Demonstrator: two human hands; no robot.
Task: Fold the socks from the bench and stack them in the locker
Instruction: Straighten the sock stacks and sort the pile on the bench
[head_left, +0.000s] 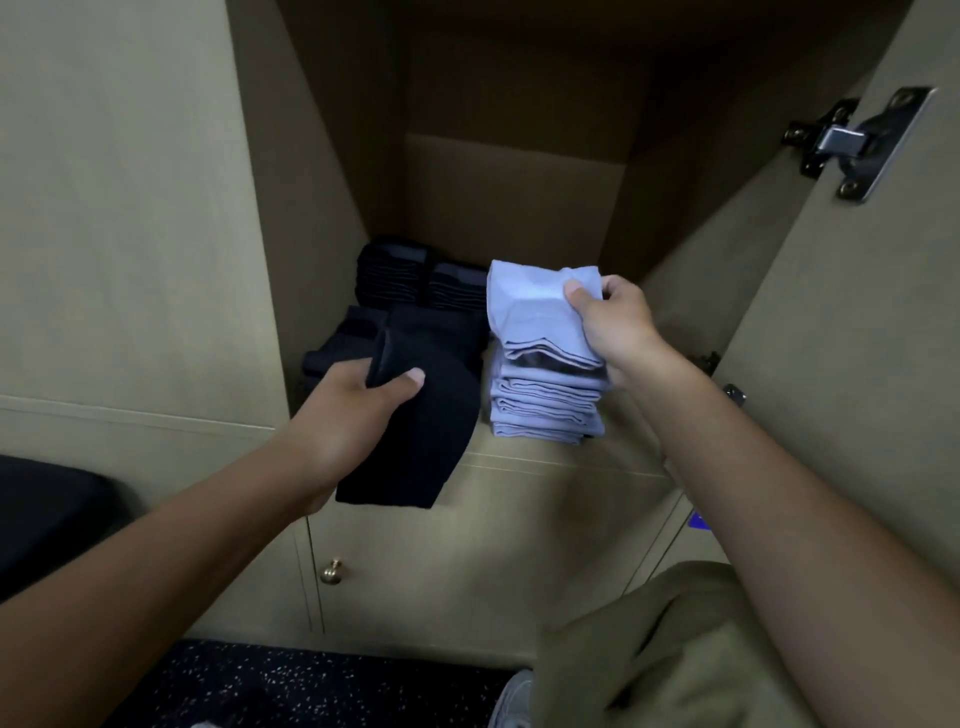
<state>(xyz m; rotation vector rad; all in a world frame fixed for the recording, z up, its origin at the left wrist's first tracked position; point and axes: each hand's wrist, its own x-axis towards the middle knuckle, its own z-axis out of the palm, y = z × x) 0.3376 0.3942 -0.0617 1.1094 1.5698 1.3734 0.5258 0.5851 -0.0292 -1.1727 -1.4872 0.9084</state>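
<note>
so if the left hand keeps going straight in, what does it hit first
Probably the dark sock pile just ahead of the left hand, which holds a black sock; depth is hard to judge, and the sock's front end may touch first.

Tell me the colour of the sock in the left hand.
Black, plain; the head view shows the folded sock gripped by the left hand.
</note>
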